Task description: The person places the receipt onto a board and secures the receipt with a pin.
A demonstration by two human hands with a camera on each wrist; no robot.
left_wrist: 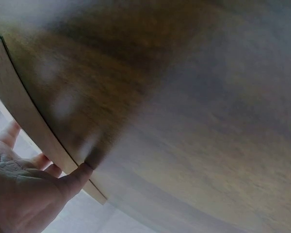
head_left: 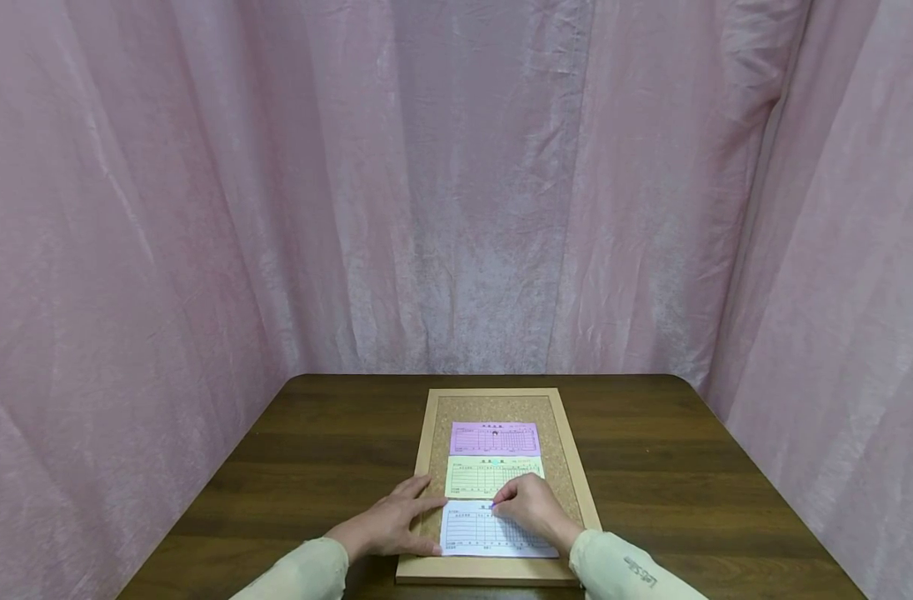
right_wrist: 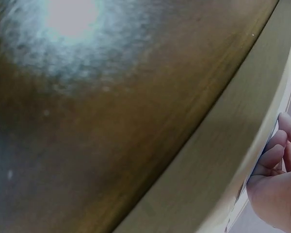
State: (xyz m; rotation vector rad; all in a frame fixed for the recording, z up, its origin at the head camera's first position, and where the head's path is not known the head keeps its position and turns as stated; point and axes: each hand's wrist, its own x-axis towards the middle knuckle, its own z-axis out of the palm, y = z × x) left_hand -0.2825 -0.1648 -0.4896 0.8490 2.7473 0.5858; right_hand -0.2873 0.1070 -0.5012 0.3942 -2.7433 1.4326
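Note:
A white printed form [head_left: 467, 533] lies on the lower part of a wood-framed cork board [head_left: 569, 492]. At its top edge my right hand [head_left: 531, 507] pinches a small purple push pin [head_left: 492, 504] between thumb and fingertips. My left hand [head_left: 396, 521] is spread over the board's left frame, thumb and index finger at the form's left edge. Above the white form are a pale green form [head_left: 464, 479], with a light blue pin [head_left: 495, 462] near its top, and a purple form [head_left: 467, 439] bearing a dark pin [head_left: 495, 433].
The board lies on a dark wooden table [head_left: 314, 450], close to its near edge. Pink curtains [head_left: 486, 208] hang behind the table and along both sides. In the left wrist view, the board's side [left_wrist: 26, 107] rises above the tabletop.

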